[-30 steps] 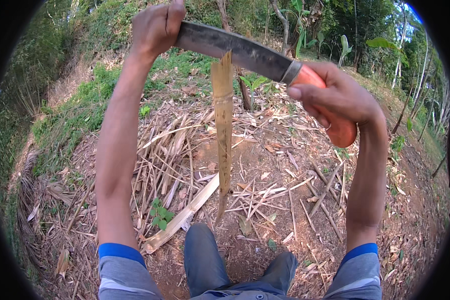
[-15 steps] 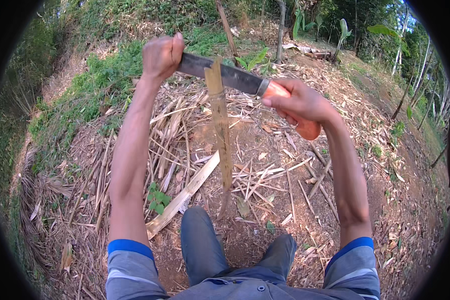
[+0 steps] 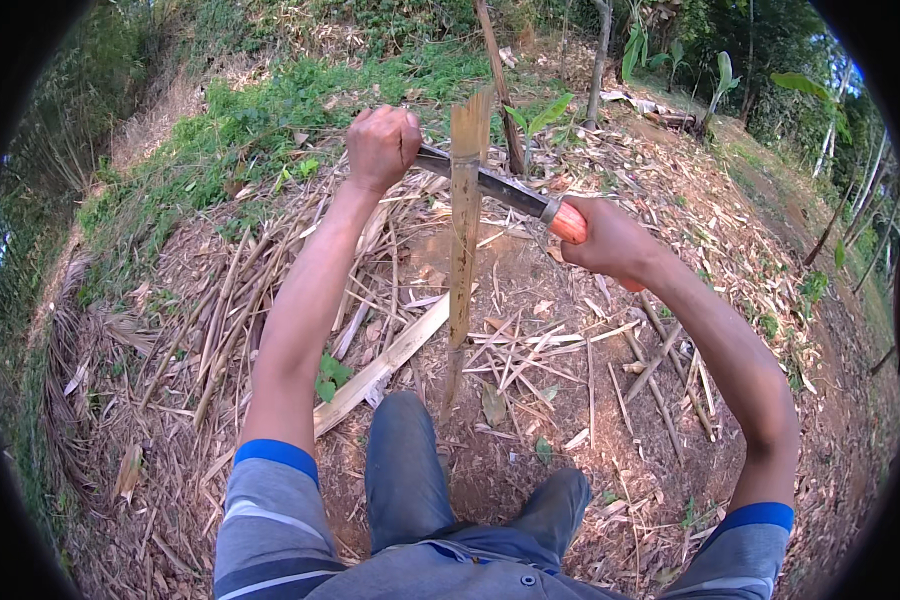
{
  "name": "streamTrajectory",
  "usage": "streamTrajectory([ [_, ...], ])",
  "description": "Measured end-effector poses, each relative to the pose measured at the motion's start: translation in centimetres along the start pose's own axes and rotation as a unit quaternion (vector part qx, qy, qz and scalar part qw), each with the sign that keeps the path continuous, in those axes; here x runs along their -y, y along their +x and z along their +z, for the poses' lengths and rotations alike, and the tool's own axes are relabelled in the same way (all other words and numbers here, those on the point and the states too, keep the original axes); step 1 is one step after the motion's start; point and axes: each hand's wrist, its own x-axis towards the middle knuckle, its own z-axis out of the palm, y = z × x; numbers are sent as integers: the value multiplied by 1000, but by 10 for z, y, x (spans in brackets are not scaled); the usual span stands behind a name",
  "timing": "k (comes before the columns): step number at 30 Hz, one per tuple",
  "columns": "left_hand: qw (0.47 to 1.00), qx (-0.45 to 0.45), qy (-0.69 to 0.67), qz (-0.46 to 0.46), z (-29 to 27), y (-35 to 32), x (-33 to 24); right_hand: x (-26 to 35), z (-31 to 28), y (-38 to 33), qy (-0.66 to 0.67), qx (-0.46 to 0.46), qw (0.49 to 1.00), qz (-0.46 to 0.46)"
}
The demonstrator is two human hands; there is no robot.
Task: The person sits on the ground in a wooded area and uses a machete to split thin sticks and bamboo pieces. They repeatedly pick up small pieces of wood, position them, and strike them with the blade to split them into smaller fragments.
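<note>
Upright in front of me stands a split bamboo piece (image 3: 463,250), yellowish and speckled, with a jagged top. A machete (image 3: 515,192) with a dark blade and an orange handle crosses it below that top. The bamboo's near face hides the middle of the blade, and the two sides of the bamboo's top look slightly parted. My left hand (image 3: 382,150) is closed around the blade's far end, left of the bamboo. On the right, my right hand (image 3: 615,240) grips the orange handle.
A long pale split strip (image 3: 390,355) lies slantwise by my left leg. Thin sticks (image 3: 235,315) are heaped at the left, and slivers (image 3: 530,350) litter the ground ahead. Thin trunks (image 3: 598,65) rise at the back, with green undergrowth (image 3: 240,125) at the far left.
The machete has gone lower down the bamboo, so more of the bamboo's top stands above the blade. Both hands have moved down and right in view.
</note>
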Motion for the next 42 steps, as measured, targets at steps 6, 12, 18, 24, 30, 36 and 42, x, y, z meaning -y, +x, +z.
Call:
streamTrajectory([
  [6,994,83,-22,-70,-6,-11,14,20,-9,3,108,124,981,99],
  [12,977,101,29,-184,-3,-76,16,26,-2,10,78,110,987,85],
  [18,939,286,-15,-192,38,-252,-11,-100,160,39,84,170,974,126],
  [24,942,237,31,-234,27,-146,-29,-57,69,13,115,164,973,119],
  [30,917,304,-55,-251,39,-268,-58,-119,184,0,-31,125,983,130],
  [36,744,288,-292,-527,23,-272,-1,-124,224,39,160,228,952,127],
  [42,708,54,-451,-540,21,-165,-85,-105,206,3,370,313,849,210],
])
